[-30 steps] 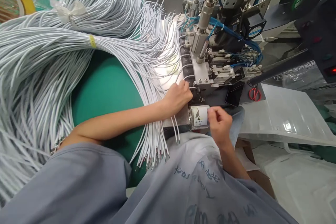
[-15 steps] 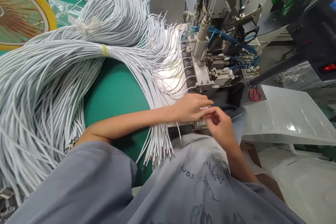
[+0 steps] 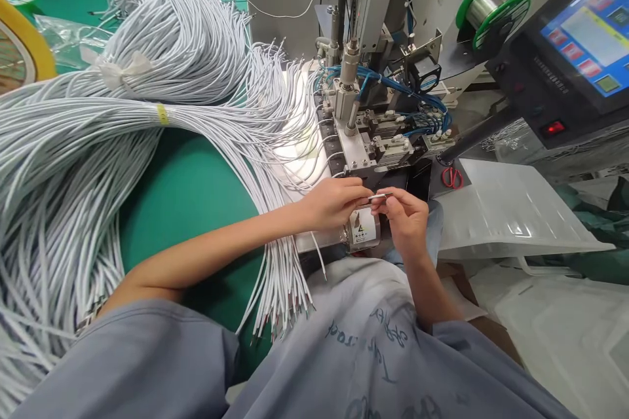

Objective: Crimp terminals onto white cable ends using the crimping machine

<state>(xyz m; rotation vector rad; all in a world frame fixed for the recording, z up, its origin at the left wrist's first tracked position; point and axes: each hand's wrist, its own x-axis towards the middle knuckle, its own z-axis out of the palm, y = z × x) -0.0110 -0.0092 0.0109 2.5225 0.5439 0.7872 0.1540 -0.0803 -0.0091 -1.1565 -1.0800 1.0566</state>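
My left hand [image 3: 337, 201] is closed round a white cable [image 3: 377, 196], whose short end pokes out past the fingertips. The fingers of my right hand [image 3: 405, 213] pinch the tip of that same end. Both hands meet just in front of a metal machine [image 3: 361, 124] with cylinders and blue air tubes. Under my left forearm runs a thick bundle of white cables [image 3: 221, 127], tied with a yellow band [image 3: 162, 114]. Their cut ends hang at the table's front edge. Several cables lead into the clamps on the machine's left side.
A second cable bundle [image 3: 181, 33] lies at the back of the green table [image 3: 181, 177]. On the right are red-handled scissors [image 3: 452, 177], a solder wire spool [image 3: 484, 12], a control screen [image 3: 590, 33] and a translucent plastic tray [image 3: 515, 209]. A yellow-rimmed fan [image 3: 46, 55] stands at far left.
The view has swung to the right, bringing the control screen in. My hands have drawn slightly apart, and the cable end now shows between them.
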